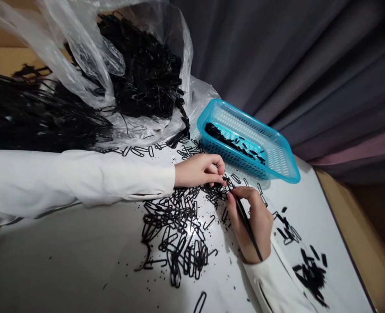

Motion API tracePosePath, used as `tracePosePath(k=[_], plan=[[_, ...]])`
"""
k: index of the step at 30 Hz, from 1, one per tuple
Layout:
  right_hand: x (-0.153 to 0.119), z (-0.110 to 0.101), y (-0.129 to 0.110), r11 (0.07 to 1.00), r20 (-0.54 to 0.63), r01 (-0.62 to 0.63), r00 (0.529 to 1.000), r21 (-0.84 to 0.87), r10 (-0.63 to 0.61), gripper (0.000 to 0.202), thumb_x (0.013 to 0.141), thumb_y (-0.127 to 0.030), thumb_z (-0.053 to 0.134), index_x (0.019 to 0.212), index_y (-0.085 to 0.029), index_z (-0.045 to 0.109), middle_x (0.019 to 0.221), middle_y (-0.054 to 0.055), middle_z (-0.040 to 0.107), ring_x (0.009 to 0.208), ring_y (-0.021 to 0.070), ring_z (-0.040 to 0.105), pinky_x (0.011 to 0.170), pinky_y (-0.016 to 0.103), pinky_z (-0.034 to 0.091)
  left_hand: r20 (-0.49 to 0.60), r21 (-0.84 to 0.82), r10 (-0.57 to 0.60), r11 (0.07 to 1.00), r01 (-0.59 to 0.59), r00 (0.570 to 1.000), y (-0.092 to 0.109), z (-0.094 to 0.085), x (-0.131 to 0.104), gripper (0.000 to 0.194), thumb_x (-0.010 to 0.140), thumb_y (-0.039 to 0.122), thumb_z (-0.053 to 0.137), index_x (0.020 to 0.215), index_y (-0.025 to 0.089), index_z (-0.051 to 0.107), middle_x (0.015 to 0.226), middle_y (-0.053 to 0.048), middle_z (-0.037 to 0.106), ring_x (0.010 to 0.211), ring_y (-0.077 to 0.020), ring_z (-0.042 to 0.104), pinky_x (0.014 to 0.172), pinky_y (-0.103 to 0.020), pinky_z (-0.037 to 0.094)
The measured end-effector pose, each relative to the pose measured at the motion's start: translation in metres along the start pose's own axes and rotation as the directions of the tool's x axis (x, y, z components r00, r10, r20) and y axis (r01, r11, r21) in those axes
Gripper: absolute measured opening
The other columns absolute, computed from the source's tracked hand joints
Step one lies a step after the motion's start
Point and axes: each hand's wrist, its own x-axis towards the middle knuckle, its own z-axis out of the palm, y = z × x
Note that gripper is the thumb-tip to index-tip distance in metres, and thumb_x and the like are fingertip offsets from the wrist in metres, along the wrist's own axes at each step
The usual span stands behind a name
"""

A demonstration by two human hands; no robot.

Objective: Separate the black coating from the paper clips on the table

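My left hand (200,168) reaches in from the left with thumb and fingers pinched together. A small black piece (225,178), too small to name, shows at its fingertips. My right hand (256,217) is closed around a slim black pen-like tool (244,215), whose pointed end meets that piece. The tool's exact kind cannot be made out. Under and below my left hand spreads a heap of black loop-shaped pieces (182,217) on the white table. Just beyond my hands stands a blue plastic basket (292,167) with small black pieces (231,145) in it.
Behind my left arm, a clear plastic bag (187,48) holds a mass of black strips (146,69), with another dark bundle (32,113) at left. Short black pieces (311,274) lie at the right of the white table (81,261). A dark curtain (277,56) hangs behind.
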Motion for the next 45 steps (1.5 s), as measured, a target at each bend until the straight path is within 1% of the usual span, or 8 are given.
tracePosePath(k=[6, 12, 16, 19, 27, 38, 42, 45], plan=[[0.0008, 0.0003, -0.0014, 0.999, 0.014, 0.041, 0.999, -0.007, -0.041, 0.009, 0.088, -0.013, 0.054, 0.092, -0.02, 0.051, 0.088, 0.003, 0.062, 0.08, 0.013, 0.062, 0.073, 0.027, 0.05, -0.001, 0.098, 0.04, 0.994, -0.04, 0.999, 0.0016, 0.0025, -0.0038, 0.014, 0.082, 0.013, 0.059, 0.077, 0.016, 0.047, 0.069, 0.0, 0.071, 0.061, -0.0099, 0.065, 0.067, -0.025, 0.047], [-0.002, 0.0028, -0.0031, 0.991, -0.074, 0.094, 0.992, -0.097, -0.102, 0.01, 0.086, -0.012, 0.056, 0.091, -0.02, 0.052, 0.089, 0.004, 0.063, 0.079, 0.0135, 0.063, 0.073, 0.026, 0.051, -0.072, 0.119, 0.033, 0.993, -0.024, 0.997, 0.0028, 0.0042, -0.0041, 0.013, 0.083, 0.011, 0.056, 0.078, 0.017, 0.046, 0.056, 0.005, 0.063, 0.071, -0.0139, 0.069, 0.064, -0.022, 0.046], [-0.0015, 0.0033, -0.0039, 0.991, -0.035, 0.107, 0.993, -0.079, -0.11, 0.012, 0.086, -0.012, 0.056, 0.092, -0.021, 0.051, 0.089, 0.004, 0.063, 0.08, 0.0146, 0.063, 0.073, 0.028, 0.052, -0.043, 0.135, 0.06, 0.989, -0.053, 0.997, 0.0012, 0.0035, -0.0045, 0.012, 0.083, 0.013, 0.058, 0.078, 0.016, 0.048, 0.06, 0.004, 0.065, 0.064, -0.0111, 0.067, 0.065, -0.022, 0.046], [-0.0009, 0.0027, -0.0046, 0.992, -0.032, 0.101, 0.994, -0.073, -0.103, 0.011, 0.087, -0.012, 0.055, 0.091, -0.021, 0.05, 0.088, 0.004, 0.063, 0.08, 0.0147, 0.063, 0.071, 0.029, 0.052, -0.053, 0.14, 0.049, 0.989, -0.041, 0.997, 0.0018, 0.0035, -0.0045, 0.013, 0.082, 0.011, 0.059, 0.077, 0.016, 0.048, 0.061, 0.004, 0.066, 0.059, -0.0093, 0.064, 0.065, -0.022, 0.046], [-0.001, 0.0021, -0.0048, 0.994, -0.026, 0.088, 0.996, -0.064, -0.09, 0.012, 0.086, -0.013, 0.056, 0.091, -0.021, 0.051, 0.088, 0.003, 0.063, 0.078, 0.014, 0.063, 0.072, 0.027, 0.051, -0.052, 0.124, 0.023, 0.992, -0.016, 0.998, 0.0033, 0.003, -0.0039, 0.014, 0.082, 0.01, 0.058, 0.076, 0.016, 0.047, 0.064, 0.001, 0.068, 0.062, -0.0109, 0.066, 0.066, -0.023, 0.047], [-0.0004, 0.0013, -0.0033, 0.993, 0.004, 0.1, 0.995, -0.057, -0.1, 0.011, 0.087, -0.012, 0.055, 0.092, -0.021, 0.05, 0.088, 0.004, 0.063, 0.081, 0.0148, 0.063, 0.072, 0.028, 0.051, -0.021, 0.127, 0.085, 0.989, -0.082, 0.996, -0.0034, 0.0021, -0.0041, 0.012, 0.081, 0.014, 0.059, 0.079, 0.016, 0.048, 0.065, 0.001, 0.068, 0.062, -0.0105, 0.065, 0.066, -0.024, 0.047], [-0.0022, 0.0006, -0.0017, 0.991, 0.043, 0.111, 0.993, -0.074, -0.108, 0.011, 0.089, -0.013, 0.053, 0.096, -0.021, 0.05, 0.094, 0.005, 0.062, 0.086, 0.0152, 0.062, 0.075, 0.029, 0.051, -0.016, 0.105, 0.062, 0.993, -0.06, 0.998, -0.0026, 0.0032, -0.0047, 0.012, 0.081, 0.014, 0.059, 0.079, 0.016, 0.047, 0.063, 0.002, 0.067, 0.065, -0.0117, 0.067, 0.067, -0.025, 0.048], [-0.0043, 0.0014, -0.0005, 0.985, 0.034, 0.138, 0.99, -0.102, -0.135, 0.013, 0.088, -0.012, 0.054, 0.098, -0.02, 0.051, 0.096, 0.006, 0.062, 0.087, 0.0163, 0.063, 0.077, 0.029, 0.05, -0.035, 0.103, 0.037, 0.994, -0.033, 0.999, -0.0009, 0.0045, -0.005, 0.013, 0.08, 0.014, 0.06, 0.078, 0.016, 0.048, 0.063, 0.002, 0.068, 0.066, -0.0128, 0.068, 0.066, -0.025, 0.048]])
